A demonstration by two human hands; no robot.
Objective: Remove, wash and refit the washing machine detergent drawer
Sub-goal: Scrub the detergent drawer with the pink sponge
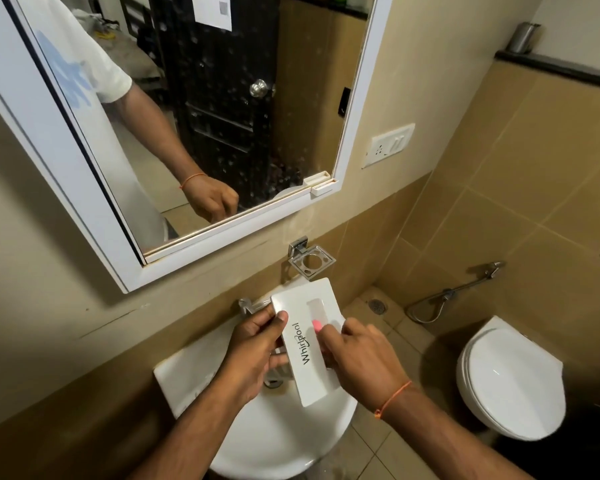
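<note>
The white detergent drawer [305, 337], with its Whirlpool front panel facing up, is held over the white washbasin [194, 379]. My left hand [257, 344] grips the drawer's left edge, thumb on the panel and fingers curled underneath. My right hand [361, 355] holds a small pink brush [316, 324] whose tip lies against the panel beside the handle recess. The drawer's body below the panel is hidden by my hands. The tap [246, 304] shows just behind the drawer, partly covered.
A mirror cabinet [347, 140] hangs above the basin, reflecting my arm and a dark door. A metal holder [310, 263] sticks out of the wall behind the drawer. A closed toilet [510, 379] stands to the right, with a hand spray hose [447, 299] on the wall.
</note>
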